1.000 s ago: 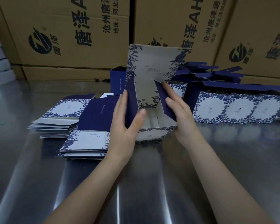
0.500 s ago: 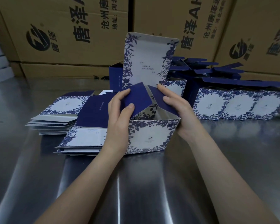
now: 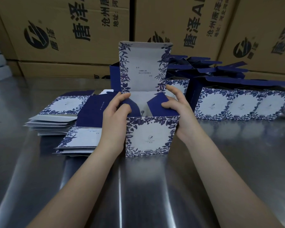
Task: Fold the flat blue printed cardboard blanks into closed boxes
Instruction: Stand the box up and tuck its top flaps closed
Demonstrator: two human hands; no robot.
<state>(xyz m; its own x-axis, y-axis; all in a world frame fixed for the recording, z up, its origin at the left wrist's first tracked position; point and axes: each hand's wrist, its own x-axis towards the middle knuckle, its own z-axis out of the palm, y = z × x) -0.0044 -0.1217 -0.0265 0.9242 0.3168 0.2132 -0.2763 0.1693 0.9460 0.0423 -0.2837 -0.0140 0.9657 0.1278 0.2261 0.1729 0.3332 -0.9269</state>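
Observation:
A blue-and-white floral box [image 3: 149, 137] stands upright on the steel table, its printed lid flap [image 3: 143, 68] raised straight up behind the opening. My left hand [image 3: 116, 116] grips the box's left side, fingers curled over the dark blue left side flap. My right hand [image 3: 179, 111] grips the right side, thumb and fingers pressing the dark blue right side flap [image 3: 160, 104] inward. Both side flaps slant down into the opening. Two stacks of flat blanks [image 3: 79, 137] [image 3: 56, 116] lie to the left.
A row of set-up boxes [image 3: 240, 107] with open dark blue lids stands at the right and behind. Large brown shipping cartons [image 3: 76, 30] wall off the back. The shiny steel table [image 3: 155, 186] extends toward me.
The box has been set upright and squared on the table, moving nearer to me. Both hands shifted to its sides and pushed the blue side flaps inward and down.

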